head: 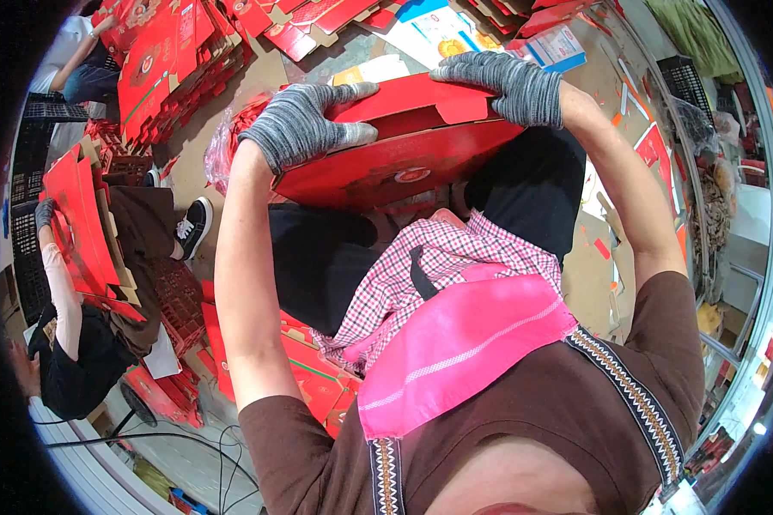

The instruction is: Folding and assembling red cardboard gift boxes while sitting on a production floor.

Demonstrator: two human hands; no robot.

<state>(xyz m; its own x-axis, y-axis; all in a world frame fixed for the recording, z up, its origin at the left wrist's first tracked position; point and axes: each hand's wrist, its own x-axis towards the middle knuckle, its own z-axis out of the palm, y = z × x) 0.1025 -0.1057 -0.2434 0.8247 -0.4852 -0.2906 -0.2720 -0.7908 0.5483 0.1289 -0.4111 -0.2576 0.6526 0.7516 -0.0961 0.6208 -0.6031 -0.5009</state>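
Observation:
Both my hands wear grey striped knit gloves and hold a red printed cardboard sheet stack or flattened box (399,168) in front of my knees. At its left end, my left hand (312,122) grips the upper edge, thumb and fingers spread along it. My right hand (502,87) lies over the far right corner, its fingers reaching along the top. The cardboard is tilted, and a round printed emblem shows on the face towards me. A flap (462,108) stands at the gap along its upper edge. The underside is hidden.
Tall stacks of red flattened boxes (167,71) stand at the upper left. A co-worker (84,360) on the left holds red cardboard (80,225). Blue-white printed cardboard (435,29) lies ahead. Clear plastic wrap (218,154) sits by my left hand. Scraps litter the floor (586,283) at right.

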